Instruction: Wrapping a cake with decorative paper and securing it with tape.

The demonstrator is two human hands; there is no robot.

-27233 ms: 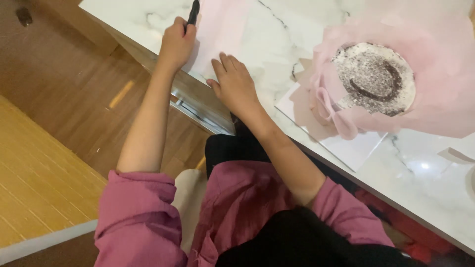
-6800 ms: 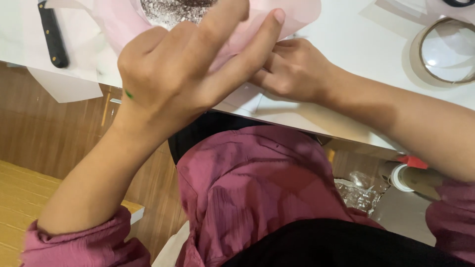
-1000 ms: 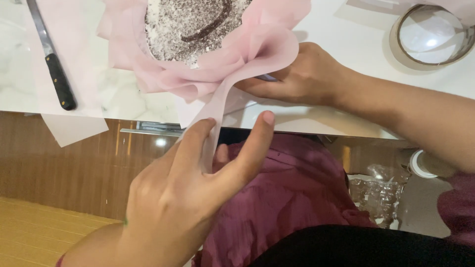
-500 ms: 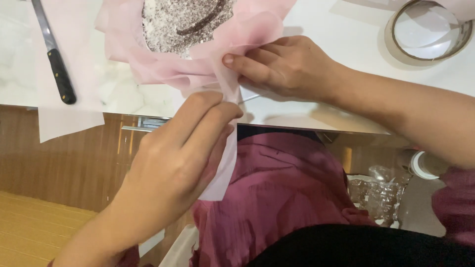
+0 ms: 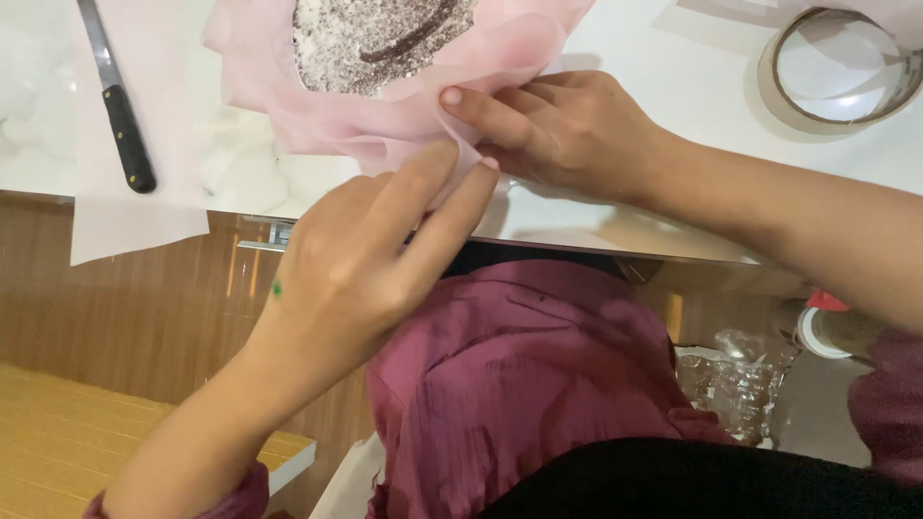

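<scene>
Head view, left hand (image 5: 356,269): fingertips pinch a fold of the pink wrapping paper (image 5: 385,125) at the table (image 5: 673,144) edge.
Right hand (image 5: 567,130): grip closed on the same fold, thumb pressing from above.
Paper: thin, soft, likely tears easily (best held at the gathered folds), wrapped around a dark speckled round cake (image 5: 370,38).
Edges: the fold sits at the table's front edge.
Room: a black-handled knife (image 5: 120,111) lies well to the left, a tape roll (image 5: 841,67) to the right.
</scene>
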